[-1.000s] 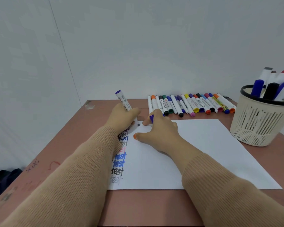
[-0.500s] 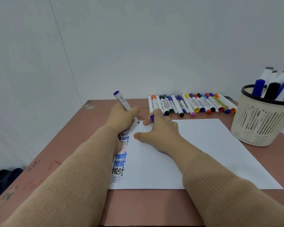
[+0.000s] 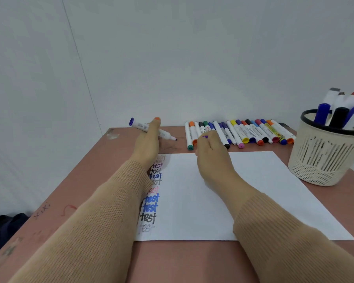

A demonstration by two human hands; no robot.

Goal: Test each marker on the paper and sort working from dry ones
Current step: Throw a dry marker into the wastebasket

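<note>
The marker (image 3: 140, 126) is in my left hand (image 3: 148, 139), held low over the bare table (image 3: 86, 180) just past the far left corner of the paper (image 3: 253, 190). My thumb stands up on the far side of the barrel and the rest of my hand closes on the near side, so the barrel is clamped across my hand; my fingertips are hidden from me.

There is open table to the left of it as far as the table's left edge. The far edge, where the table meets the wall (image 3: 192, 58), is close behind it. To the right, a short stretch of bare table separates the tip from the row of markers (image 3: 251, 132) lying side by side along the far edge.

The marker has a white barrel with grey print, a purple butt end and a small dark tip, and it is uncapped. Its long axis runs almost crosswise, with the butt to the far left and the tip to the near right, tilted a little downward. I cannot tell whether the tip touches the table.

My right hand (image 3: 212, 154) hovers over the paper's far edge, right against the near ends of the row, and pinches the purple cap (image 3: 204, 137) between its curled fingers. A column of test words (image 3: 151, 201) runs down the paper's left margin beside my left sleeve. The basket (image 3: 323, 158) of markers stands just beside the paper's right edge.
</note>
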